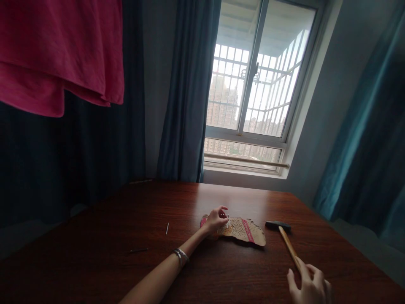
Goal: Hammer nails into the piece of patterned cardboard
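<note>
A flat, wavy-edged beige piece [238,230] with dark dots and pink bands lies on the brown table [196,278]. My left hand [218,220] is over its left part, thumb and fingertips pinched together. Whatever is between those fingertips is too small to make out. To the right lies a hammer [287,243], its dark head away from me and its wooden handle pointing towards me. My right hand [311,285] is at the handle's near end, thumb and fingers apart, index finger over the wood; the handle's tip is hidden.
Left of my forearm lie a thin light metal pin or nail [167,228] and a thin dark rod [139,250]. Dark blue curtains [186,105] and a barred window [247,135] stand behind the table. Pink cloth [63,55] hangs at the upper left.
</note>
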Tool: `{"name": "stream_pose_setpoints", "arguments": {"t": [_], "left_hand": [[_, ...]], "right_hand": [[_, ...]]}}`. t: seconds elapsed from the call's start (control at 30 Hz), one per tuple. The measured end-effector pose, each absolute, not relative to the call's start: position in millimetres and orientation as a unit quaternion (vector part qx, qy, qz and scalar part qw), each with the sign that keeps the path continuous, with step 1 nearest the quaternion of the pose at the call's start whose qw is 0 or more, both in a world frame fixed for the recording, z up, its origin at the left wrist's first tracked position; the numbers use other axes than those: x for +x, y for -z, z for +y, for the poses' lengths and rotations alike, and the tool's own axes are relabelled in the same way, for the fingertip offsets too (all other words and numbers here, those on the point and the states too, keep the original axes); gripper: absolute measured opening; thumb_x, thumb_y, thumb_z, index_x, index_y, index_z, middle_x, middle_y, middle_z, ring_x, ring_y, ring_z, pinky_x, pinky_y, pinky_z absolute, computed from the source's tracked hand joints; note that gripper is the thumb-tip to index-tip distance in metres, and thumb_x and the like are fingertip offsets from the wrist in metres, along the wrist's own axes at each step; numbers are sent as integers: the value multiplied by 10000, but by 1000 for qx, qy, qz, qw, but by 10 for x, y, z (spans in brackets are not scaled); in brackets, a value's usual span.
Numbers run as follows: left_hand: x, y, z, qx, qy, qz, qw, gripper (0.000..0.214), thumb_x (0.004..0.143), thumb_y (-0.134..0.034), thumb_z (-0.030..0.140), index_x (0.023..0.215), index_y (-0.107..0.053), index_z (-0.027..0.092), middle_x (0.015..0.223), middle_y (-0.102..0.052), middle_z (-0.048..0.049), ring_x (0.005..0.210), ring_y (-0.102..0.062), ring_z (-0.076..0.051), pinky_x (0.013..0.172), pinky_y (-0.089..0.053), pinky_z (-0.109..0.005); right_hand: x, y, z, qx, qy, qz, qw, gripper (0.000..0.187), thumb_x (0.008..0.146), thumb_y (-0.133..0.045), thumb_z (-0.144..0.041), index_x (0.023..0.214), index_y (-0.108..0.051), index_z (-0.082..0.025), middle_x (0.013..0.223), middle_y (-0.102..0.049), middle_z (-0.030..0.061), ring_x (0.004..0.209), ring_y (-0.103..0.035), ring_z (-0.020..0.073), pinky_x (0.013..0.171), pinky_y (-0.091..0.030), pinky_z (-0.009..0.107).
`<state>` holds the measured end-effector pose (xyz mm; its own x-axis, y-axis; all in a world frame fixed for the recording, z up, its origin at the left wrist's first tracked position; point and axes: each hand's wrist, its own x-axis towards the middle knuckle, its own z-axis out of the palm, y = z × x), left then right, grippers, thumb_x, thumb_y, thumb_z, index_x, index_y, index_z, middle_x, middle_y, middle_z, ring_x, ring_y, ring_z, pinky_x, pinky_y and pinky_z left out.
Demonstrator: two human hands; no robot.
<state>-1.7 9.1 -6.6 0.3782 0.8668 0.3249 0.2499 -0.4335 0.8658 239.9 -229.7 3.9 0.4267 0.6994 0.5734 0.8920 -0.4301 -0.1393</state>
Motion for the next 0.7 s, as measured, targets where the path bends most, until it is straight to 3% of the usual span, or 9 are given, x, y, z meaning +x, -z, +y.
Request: {"name": "stream_pose_setpoints", "arguments": {"t": [0.1, 0.2, 0.4, 0.53, 0.7], "left_hand": [[-10, 70, 93, 741, -412, 380, 370, 421, 636, -610, 217, 1049, -557, 163, 741, -592, 0, 687, -555, -128, 620, -432, -223], [-1, 82, 101, 739, -416, 387, 363, 424, 627, -620, 220, 1044, -563, 163, 741, -596, 0, 688, -554, -128, 628, -431, -226], [-11, 120, 135, 743, -423, 364, 370, 423, 621, -628, 215, 1035, -561, 157, 733, -592, -2, 677, -551, -127, 610, -427, -222], [-31, 105, 128, 747, -415, 361, 373, 416, 625, -615, 199, 1035, -555, 161, 735, -590, 0, 683, -546, -125, 623, -428, -224], [-67, 25, 109, 718, -423, 359, 422, 456, 645, -532, 143, 1100, -509, 156, 751, -604, -4, 685, -542, -121, 624, -424, -219]], "right_hand": [[2042, -194, -1959, -743, 172, -597, 249, 310, 777, -467, -294, 1046, -596, -207, 974, -565, 108, 884, -525, 250, 776, -420, 337], [1690, -338, -1555, -682, 133, -678, 240, 219, 800, -425, -205, 922, -605, -233, 955, -571, 67, 904, -508, 209, 806, -385, 293], [1543, -349, -862, -662, 111, -725, 153, 208, 784, -407, -99, 788, -604, -169, 852, -595, 76, 826, -526, 185, 726, -366, 266], [1522, -230, -700, -664, 111, -729, 126, 203, 793, -404, -90, 809, -596, -155, 851, -599, 89, 819, -527, 186, 707, -353, 266], [1430, -102, -727, -684, 136, -700, 152, 182, 802, -405, -96, 850, -563, -174, 876, -582, 86, 876, -505, 212, 759, -330, 293]]}}
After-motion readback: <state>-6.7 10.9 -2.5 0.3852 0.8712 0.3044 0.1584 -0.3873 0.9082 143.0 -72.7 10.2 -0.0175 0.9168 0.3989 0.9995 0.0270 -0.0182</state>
